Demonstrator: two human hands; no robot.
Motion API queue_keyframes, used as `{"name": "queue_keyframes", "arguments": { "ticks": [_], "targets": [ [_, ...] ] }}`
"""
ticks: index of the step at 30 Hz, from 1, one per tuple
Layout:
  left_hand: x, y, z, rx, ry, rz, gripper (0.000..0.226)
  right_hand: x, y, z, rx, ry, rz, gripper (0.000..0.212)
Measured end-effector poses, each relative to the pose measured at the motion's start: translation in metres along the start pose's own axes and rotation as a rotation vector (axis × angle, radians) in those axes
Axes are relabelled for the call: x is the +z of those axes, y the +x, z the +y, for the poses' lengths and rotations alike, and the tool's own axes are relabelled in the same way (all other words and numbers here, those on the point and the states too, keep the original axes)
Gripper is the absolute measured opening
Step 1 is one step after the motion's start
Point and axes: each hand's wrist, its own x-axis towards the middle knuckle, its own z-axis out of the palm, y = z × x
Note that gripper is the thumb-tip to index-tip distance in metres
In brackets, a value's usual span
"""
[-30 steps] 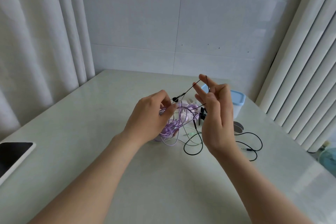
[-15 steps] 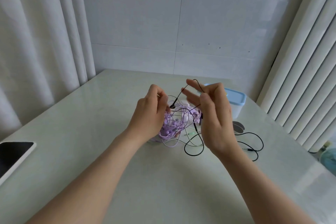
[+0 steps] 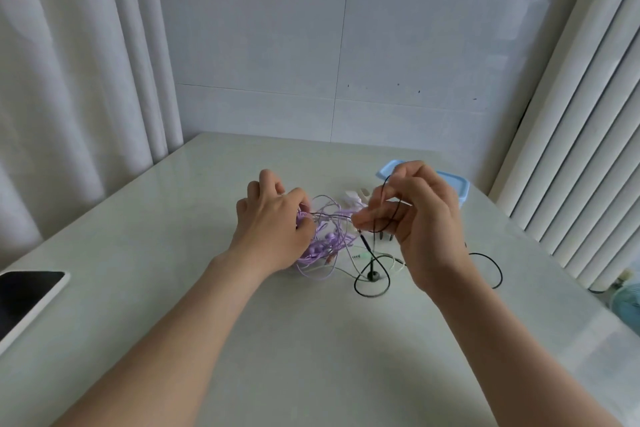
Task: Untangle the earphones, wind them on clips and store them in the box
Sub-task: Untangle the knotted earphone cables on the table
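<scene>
Purple earphones [image 3: 323,246] sit knotted at frame centre, left hand [image 3: 273,229] clenched into them, right hand [image 3: 420,218] pinching the black earphone cable [image 3: 372,282]. Untangling looks barely underway; nothing wound on the clips [image 3: 356,197], and the box [image 3: 457,185] at centre right waits lidded.

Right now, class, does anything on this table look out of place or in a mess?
Yes: the purple earphone cord lies knotted in a heap with the black earphone cord and a thin white cord between the two hands, while the blue-lidded plastic box sits closed.
</scene>
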Motion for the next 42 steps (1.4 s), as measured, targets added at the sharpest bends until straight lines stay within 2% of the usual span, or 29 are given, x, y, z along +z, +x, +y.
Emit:
{"name": "queue_keyframes", "arguments": {
  "ticks": [4, 7, 8, 10, 12, 13, 15, 18, 20, 23, 25, 28, 31, 35, 38, 42],
  "targets": [
    [-0.003, 0.002, 0.002, 0.116, -0.085, -0.015, 0.048, -0.001, -0.002, 0.004, 0.01, -0.039, -0.212, 0.004],
    [-0.006, 0.003, 0.007, 0.238, -0.228, -0.08, 0.066, 0.001, -0.003, 0.005, -0.045, -0.086, -0.267, 0.025],
    [-0.006, 0.002, 0.007, 0.273, -0.271, -0.098, 0.066, 0.002, -0.002, 0.007, -0.077, -0.139, -0.233, 0.031],
    [-0.007, 0.001, 0.006, 0.289, -0.32, -0.121, 0.06, 0.0, 0.003, 0.013, -0.109, -0.338, -0.06, 0.036],
    [-0.008, 0.0, 0.008, 0.249, -0.339, -0.145, 0.042, -0.009, 0.01, 0.021, -0.125, -0.702, 0.141, 0.033],
    [-0.009, 0.0, 0.009, 0.231, -0.339, -0.148, 0.031, -0.015, 0.012, 0.024, -0.113, -0.905, 0.188, 0.03],
    [-0.008, 0.0, 0.01, 0.212, -0.325, -0.136, 0.015, -0.024, 0.014, 0.029, -0.025, -1.209, 0.198, 0.024],
    [-0.003, 0.0, 0.007, 0.225, -0.274, -0.105, 0.018, -0.024, 0.008, 0.032, 0.139, -1.366, 0.044, 0.025],
    [0.0, 0.0, 0.004, 0.249, -0.238, -0.101, 0.019, -0.021, 0.007, 0.034, 0.16, -1.36, -0.068, 0.031],
    [0.003, 0.001, 0.001, 0.265, -0.176, -0.092, 0.021, -0.017, 0.006, 0.032, 0.16, -1.295, -0.143, 0.02],
    [0.003, 0.002, 0.001, 0.253, -0.142, -0.065, 0.022, -0.017, 0.006, 0.032, 0.105, -1.269, -0.142, 0.014],
    [0.001, 0.003, 0.001, 0.233, -0.079, 0.009, 0.026, -0.015, 0.008, 0.028, 0.009, -1.203, -0.097, 0.018],
    [-0.001, 0.003, 0.0, 0.227, -0.039, 0.091, 0.031, -0.012, 0.008, 0.026, -0.006, -1.111, -0.13, 0.026],
    [-0.003, 0.004, -0.005, 0.208, 0.012, 0.166, 0.032, -0.014, 0.009, 0.032, -0.019, -1.147, -0.108, 0.025],
    [-0.003, 0.005, -0.009, 0.158, 0.075, 0.163, 0.029, -0.015, 0.01, 0.032, 0.002, -1.114, -0.113, 0.02],
    [0.001, 0.006, -0.012, 0.14, 0.074, 0.111, 0.023, -0.013, 0.01, 0.028, 0.095, -0.848, -0.135, 0.03]
  ]
}}
